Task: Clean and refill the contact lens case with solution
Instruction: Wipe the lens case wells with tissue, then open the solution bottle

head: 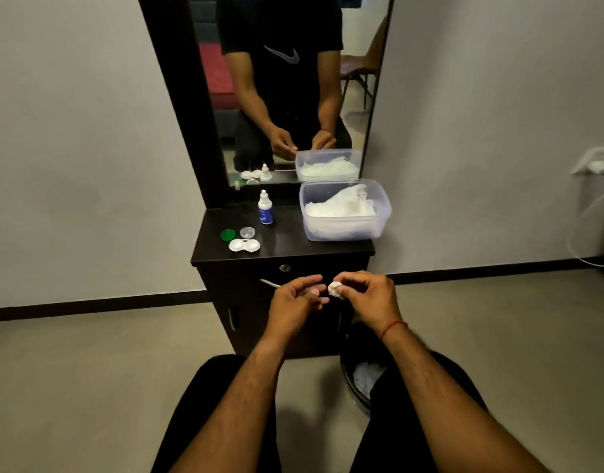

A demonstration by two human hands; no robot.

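A white two-well contact lens case (pixel 244 246) lies open on the dark dresser top (pixel 287 244), with a green cap (pixel 228 234) and a clear cap (pixel 247 232) just behind it. A small solution bottle (pixel 265 208) with a blue label stands upright further back. In front of the dresser, my right hand (pixel 362 295) pinches a small crumpled white tissue wad (pixel 334 289). My left hand (pixel 295 300) hovers beside it with fingers loosely curled, fingertips close to the wad and holding nothing that I can see.
A clear plastic tub (pixel 345 230) of white tissues sits on the right of the dresser top. A mirror (pixel 287 90) rises behind. A dark waste bin (pixel 360 380) with white tissue inside stands on the floor by my right knee. A drawer handle (pixel 271 283) sits near my left hand.
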